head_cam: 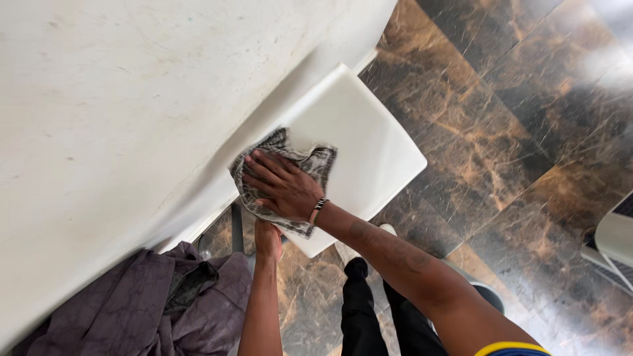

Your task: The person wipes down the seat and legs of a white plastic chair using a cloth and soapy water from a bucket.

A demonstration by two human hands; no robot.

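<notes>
a crumpled grey patterned cloth [283, 178] lies flat on the white chair seat [369, 145].

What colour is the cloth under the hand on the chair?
The cloth is grey and white with a busy checked pattern, seen in the head view.

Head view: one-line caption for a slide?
Right hand presses a patterned cloth on a white chair seat; left hand grips the seat's edge beside a white table.
</notes>
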